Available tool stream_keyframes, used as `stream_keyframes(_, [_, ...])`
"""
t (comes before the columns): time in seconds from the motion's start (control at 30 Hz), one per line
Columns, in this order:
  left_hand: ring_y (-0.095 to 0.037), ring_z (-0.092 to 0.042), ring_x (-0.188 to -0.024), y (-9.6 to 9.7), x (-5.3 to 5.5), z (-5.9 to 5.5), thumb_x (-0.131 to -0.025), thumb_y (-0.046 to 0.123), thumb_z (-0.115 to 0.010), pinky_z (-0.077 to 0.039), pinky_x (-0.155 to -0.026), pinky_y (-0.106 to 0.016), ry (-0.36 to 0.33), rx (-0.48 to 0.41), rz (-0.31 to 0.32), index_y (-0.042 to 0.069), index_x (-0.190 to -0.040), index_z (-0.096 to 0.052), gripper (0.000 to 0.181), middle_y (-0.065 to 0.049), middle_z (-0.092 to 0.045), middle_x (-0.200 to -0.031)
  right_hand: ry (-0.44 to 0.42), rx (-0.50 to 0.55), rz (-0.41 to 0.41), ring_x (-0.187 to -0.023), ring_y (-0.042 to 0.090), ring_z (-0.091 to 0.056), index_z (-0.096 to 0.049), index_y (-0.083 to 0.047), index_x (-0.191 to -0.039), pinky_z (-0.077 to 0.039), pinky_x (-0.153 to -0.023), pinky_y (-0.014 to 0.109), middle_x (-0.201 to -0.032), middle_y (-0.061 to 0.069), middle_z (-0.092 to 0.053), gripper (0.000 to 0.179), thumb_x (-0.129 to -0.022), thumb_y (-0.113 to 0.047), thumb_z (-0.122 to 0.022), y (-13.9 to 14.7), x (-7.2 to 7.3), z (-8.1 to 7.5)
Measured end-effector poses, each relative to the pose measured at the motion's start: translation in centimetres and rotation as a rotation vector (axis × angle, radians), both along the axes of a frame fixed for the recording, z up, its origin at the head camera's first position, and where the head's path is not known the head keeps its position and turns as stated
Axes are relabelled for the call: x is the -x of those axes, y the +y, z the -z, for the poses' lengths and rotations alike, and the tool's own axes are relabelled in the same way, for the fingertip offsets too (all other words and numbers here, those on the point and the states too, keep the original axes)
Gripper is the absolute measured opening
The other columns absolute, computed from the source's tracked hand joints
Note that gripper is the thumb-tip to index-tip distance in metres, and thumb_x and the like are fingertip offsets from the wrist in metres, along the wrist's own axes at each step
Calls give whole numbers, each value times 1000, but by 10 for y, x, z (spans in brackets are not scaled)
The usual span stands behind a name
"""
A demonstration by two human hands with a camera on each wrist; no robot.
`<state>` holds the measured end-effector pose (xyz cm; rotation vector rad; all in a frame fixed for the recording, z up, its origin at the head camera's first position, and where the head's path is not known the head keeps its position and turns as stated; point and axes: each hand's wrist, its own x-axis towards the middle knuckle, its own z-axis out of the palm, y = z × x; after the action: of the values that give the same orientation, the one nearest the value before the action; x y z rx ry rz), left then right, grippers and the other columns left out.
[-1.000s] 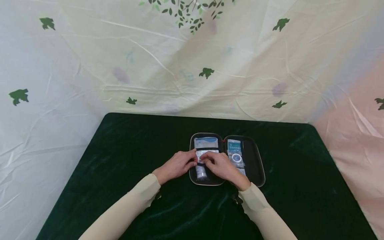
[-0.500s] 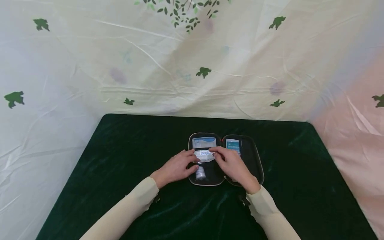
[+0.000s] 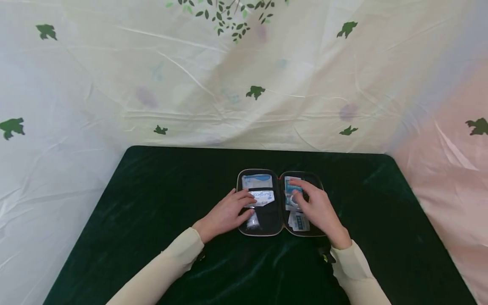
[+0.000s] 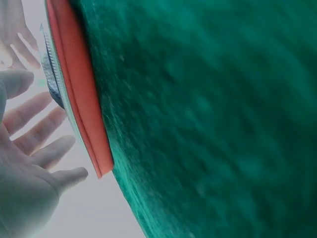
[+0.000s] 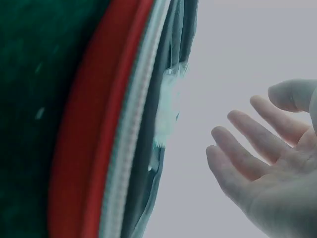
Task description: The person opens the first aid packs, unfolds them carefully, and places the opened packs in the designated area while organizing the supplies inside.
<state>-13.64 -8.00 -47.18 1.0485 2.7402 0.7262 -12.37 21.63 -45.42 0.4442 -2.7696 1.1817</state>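
A zippered case (image 3: 277, 207) with a dark inside lies spread on the table, its red outer wall (image 4: 74, 74) showing in the left wrist view. My left hand (image 3: 226, 214) reaches over the case's left edge, fingers spread near a white packet (image 3: 263, 197) lettered "Surgical". Above that packet sits a blue-and-white packet (image 3: 257, 181), and below it a clear plastic packet (image 3: 253, 222). Over the right half hovers my right hand (image 3: 316, 205), fingers loosely extended near a teal packet (image 3: 287, 186). The right wrist view shows that palm holding nothing.
Below the teal packet, several small white packets (image 3: 299, 221) lie in the right half. A dark green velvet cloth (image 3: 171, 182) covers the table. Pale printed fabric (image 3: 213, 76) hangs behind it.
My right hand has left the "Surgical" packet in the left half and moved right, over the other half. The left hand stays at the left edge, its fingers now flatter.
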Motion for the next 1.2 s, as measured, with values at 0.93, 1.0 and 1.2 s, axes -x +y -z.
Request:
stream_keyframes(0.93, [-18, -60, -122, 12, -6, 1, -105, 31, -63, -47, -108, -42, 20, 46, 11, 15, -127, -73, 29, -2, -66, -129, -81, -316, -3, -130, 46, -52, -56, 1, -145, -42, -106, 66, -145, 28, -53, 55, -100, -28, -71, 17, 8, 17])
stream_keyframes(1.0, [-17, -60, -122, 12, -6, 1, -104, 30, -64, -48, -108, -42, 6, 33, 12, 14, -126, -73, 28, -2, -66, -128, -98, -339, 0, -129, 45, -52, -56, 2, -144, -43, -105, 65, -144, 29, -53, 56, -100, -28, -71, 16, 9, 17])
stream_keyframes(1.2, [-18, -62, -121, 12, -3, 2, -103, 27, -65, -49, -106, -42, -24, 3, 21, 13, -124, -73, 26, -3, -68, -127, -136, -369, 12, -118, 41, -56, -55, 2, -145, -48, -98, 62, -137, 28, -54, 57, -99, -26, -73, 14, 12, 16])
